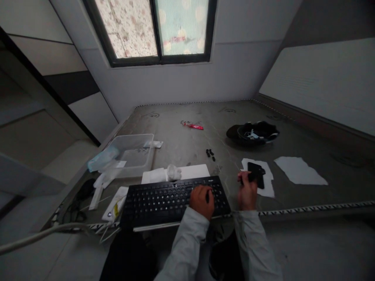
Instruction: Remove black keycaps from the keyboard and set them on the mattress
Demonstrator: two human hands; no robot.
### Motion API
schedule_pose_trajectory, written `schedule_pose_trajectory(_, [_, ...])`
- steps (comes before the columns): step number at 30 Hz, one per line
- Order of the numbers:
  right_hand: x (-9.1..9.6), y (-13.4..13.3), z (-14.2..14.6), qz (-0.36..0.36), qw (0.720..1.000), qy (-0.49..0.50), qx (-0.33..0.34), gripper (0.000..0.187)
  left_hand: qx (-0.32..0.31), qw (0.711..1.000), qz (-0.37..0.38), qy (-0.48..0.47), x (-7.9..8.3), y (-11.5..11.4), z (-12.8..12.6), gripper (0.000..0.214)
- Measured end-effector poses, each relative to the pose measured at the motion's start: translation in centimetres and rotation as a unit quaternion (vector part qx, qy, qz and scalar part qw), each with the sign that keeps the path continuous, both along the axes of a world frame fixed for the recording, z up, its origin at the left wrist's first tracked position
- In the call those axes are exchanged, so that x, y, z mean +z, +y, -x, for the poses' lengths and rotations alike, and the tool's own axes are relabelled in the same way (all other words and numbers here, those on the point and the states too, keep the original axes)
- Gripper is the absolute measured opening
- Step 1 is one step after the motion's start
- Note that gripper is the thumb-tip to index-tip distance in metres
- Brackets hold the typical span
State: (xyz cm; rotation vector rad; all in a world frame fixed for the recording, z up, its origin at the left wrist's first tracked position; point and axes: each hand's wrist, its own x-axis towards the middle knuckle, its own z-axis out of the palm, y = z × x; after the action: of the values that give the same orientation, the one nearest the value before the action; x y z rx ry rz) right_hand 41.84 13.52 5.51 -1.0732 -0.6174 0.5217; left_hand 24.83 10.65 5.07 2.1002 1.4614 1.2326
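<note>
A black keyboard (172, 200) lies near the front edge of the grey mattress (181, 144), running lengthwise from side to side before the seated person, whose grey sleeves reach in from below. The left hand (202, 201) is over the right part of the keyboard, its fingers curled down toward the keys; a dark patch shows between thumb and forefinger, and I cannot tell whether its grip is closed on a loose piece or simply shows the keys behind. The right hand (247, 192), beyond the keyboard's right end, has its grip closed around a small dark item (243, 179), too indistinct to identify. It is held at the left side of a black phone (260, 181), which lies on a white paper sheet (267, 191); a second sheet (300, 170) lies to the right. Several small black pieces (209, 153) are scattered behind the keyboard, with a red packet (193, 126) farther back and a dark cap (266, 138) to the right, a pale item inside it. Crumpled white tissue (174, 172) rests just behind the keyboard. To the left are a clear plastic bin (137, 171) and a white power strip (115, 204) bearing something yellow.
</note>
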Motion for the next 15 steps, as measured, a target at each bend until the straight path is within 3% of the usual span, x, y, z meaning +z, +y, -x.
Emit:
schedule_pose_trajectory(7, [1.1, -3.9, 2.6, -0.044, 0.985, 0.147, 0.078, 0.034, -0.084, 0.994, 0.009, 0.071, 0.1, -0.5, 0.2, 0.028])
schedule_pose_trajectory(11, [1.2, -4.8, 3.2, -0.062, 0.964, 0.208, 0.157, 0.034, -0.111, 0.988, 0.007, 0.112, 0.3, -0.7, 0.4, 0.029])
schedule_pose_trajectory(15, [0.9, -5.1, 3.8, -0.057, 0.950, 0.239, 0.191, 0.034, -0.125, 0.984, 0.005, 0.125, 0.5, -0.7, 0.5, 0.030])
